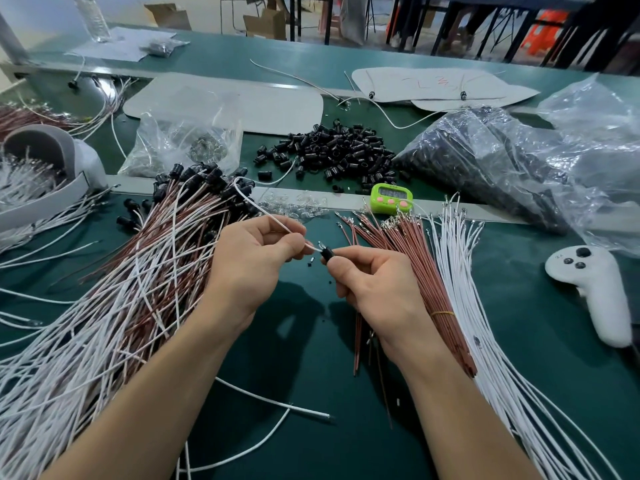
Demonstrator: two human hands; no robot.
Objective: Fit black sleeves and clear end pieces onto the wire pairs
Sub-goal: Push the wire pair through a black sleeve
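While the left hand (256, 258) pinches a thin white wire (266, 213) (metal-tipped), the right hand (374, 282) pinches a stubby black sleeve (326, 253).

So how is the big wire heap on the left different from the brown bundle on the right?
The wire heap mixes white and brown wires; the brown bundle is one colour. The heap's far ends wear black sleeves; the bundle's end in bare metal terminals. The heap lies loose; a yellow band ties the bundle. Both lie on the green table.
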